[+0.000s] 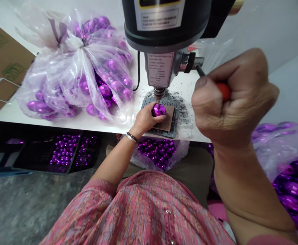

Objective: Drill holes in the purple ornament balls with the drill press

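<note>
The left hand [145,119] has its fingers clamped around a shiny purple ball [160,110], set on a brown board [169,119] with the drill chuck [159,93] just above at twelve o'clock. At three o'clock, the right hand [230,98] is closed round the lever's red knob [223,92]. If the left grip slackened, the round ball could twist or skid under the bit (its tip is hard to make out), and the nearby thumb could be nicked; dark shavings [186,112] on the tabletop [196,133], also toward three, might make the footing slippery
</note>
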`<action>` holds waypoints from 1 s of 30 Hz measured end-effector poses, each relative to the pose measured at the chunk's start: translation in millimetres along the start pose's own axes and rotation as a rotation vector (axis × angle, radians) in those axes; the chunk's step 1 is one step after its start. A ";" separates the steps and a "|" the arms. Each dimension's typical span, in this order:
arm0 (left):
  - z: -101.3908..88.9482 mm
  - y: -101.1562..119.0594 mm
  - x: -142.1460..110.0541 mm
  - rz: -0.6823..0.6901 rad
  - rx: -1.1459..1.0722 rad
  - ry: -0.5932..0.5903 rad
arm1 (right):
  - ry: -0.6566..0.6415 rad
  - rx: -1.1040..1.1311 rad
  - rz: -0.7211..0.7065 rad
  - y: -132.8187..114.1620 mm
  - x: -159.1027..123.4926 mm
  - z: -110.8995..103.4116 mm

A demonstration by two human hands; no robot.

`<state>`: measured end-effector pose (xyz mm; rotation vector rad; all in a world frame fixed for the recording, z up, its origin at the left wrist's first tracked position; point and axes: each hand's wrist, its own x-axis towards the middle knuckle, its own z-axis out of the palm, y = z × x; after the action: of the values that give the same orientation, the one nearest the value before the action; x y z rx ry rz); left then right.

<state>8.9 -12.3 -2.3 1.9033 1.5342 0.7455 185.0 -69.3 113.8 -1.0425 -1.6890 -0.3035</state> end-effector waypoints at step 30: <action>-5.3 6.8 -27.0 -0.012 0.028 0.079 | 0.100 0.200 0.346 4.9 70.9 12.2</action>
<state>4.6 -39.6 4.5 1.9038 1.6103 0.8073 178.0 -24.2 169.5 -1.1261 -1.3882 0.0364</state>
